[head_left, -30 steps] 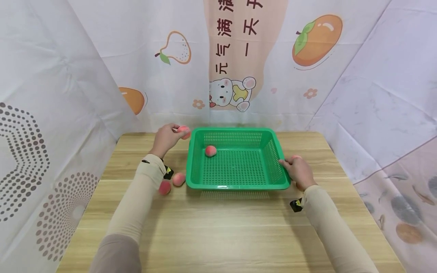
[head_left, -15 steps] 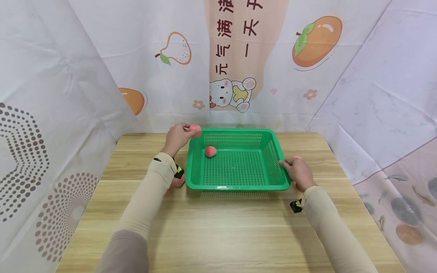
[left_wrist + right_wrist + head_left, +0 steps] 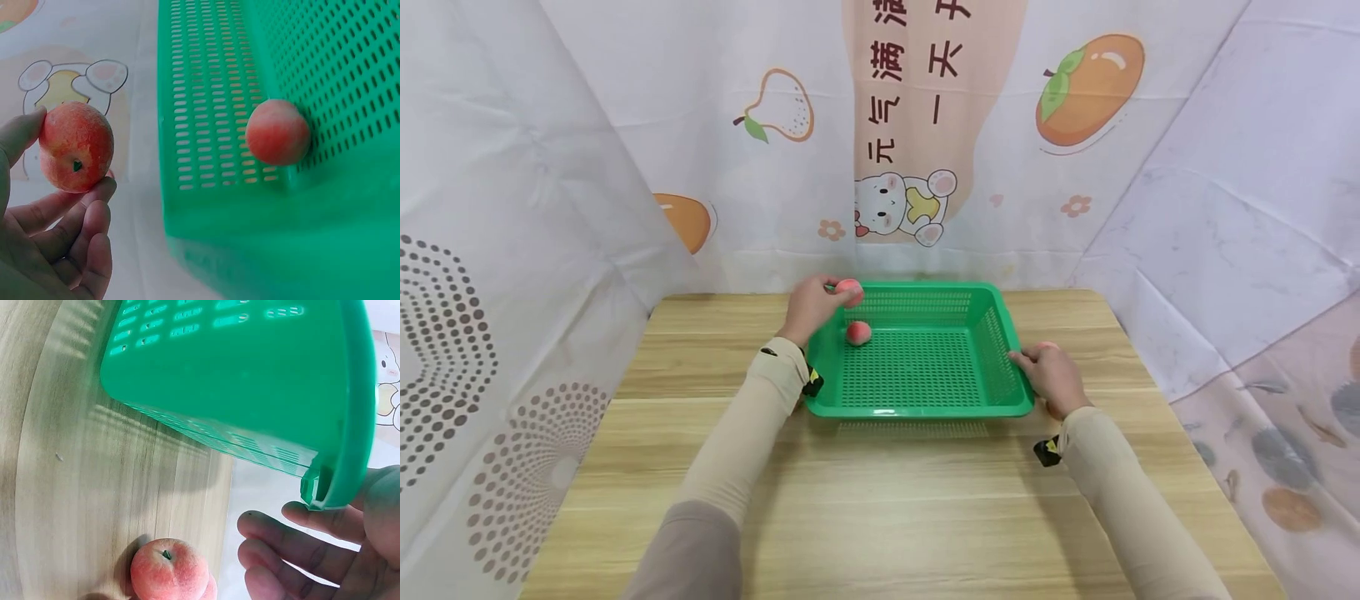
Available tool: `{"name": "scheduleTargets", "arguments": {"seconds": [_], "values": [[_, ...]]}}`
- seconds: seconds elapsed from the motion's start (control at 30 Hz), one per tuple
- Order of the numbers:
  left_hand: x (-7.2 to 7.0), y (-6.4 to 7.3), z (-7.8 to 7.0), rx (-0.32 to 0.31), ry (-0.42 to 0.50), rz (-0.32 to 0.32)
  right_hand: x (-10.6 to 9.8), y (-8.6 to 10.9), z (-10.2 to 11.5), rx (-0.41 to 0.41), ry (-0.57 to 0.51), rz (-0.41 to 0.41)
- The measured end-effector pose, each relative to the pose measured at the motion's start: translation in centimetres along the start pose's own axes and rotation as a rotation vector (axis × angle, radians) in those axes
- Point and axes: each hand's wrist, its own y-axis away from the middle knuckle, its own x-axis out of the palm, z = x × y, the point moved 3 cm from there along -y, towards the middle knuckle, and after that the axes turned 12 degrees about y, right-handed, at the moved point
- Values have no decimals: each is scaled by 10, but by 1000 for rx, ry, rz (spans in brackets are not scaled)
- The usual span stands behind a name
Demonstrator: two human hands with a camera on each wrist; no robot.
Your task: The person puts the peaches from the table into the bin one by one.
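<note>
A pink-red peach [image 3: 850, 292] sits between the thumb and fingertips of my left hand [image 3: 815, 308], above the far left corner of a green plastic basket [image 3: 917, 412]. In the left wrist view, the pinched peach [image 3: 78, 147] shows its small green stem end, beside the basket's rim. One more peach [image 3: 278, 132] lies inside the basket, by its left wall. My right hand [image 3: 1054, 377] grips the right rim, thumb on top and index finger underneath. Below that hand, peaches [image 3: 169, 569] rest on the table, partly cut off in the right wrist view.
The basket stands on a light wood-grain table [image 3: 880, 517], near its back edge. A white printed cloth [image 3: 760, 200] hangs behind and along both sides. My left forearm sleeve [image 3: 737, 442] covers the spot left of the basket where peaches lay in the earlier views.
My left hand has carried its peach rightward, from outside the basket's left edge to over its far left corner. The right hand keeps its grip on the rim. The head view shifts slightly.
</note>
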Motion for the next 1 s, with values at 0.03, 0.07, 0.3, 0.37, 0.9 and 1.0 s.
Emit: {"name": "scheduleTargets", "arguments": {"seconds": [0.03, 0.07, 0.3, 0.37, 0.9, 1.0], "values": [[2, 0, 1, 1, -3, -2, 1, 0, 0, 0, -3, 0], [4, -1, 2, 4, -4, -3, 2, -1, 0, 0, -4, -1], [16, -4, 8, 5, -26, 17, 6, -1, -2, 4, -8, -5], [17, -5, 8, -2, -24, 20, 6, -2, -1, 2, 2, -9], [47, -8, 15, -58, -60, 118, 4, -3, 0, 17, 1, -24], [54, -8, 17, -64, -71, 130, 5, -3, 0, 19, -4, -21]]}}
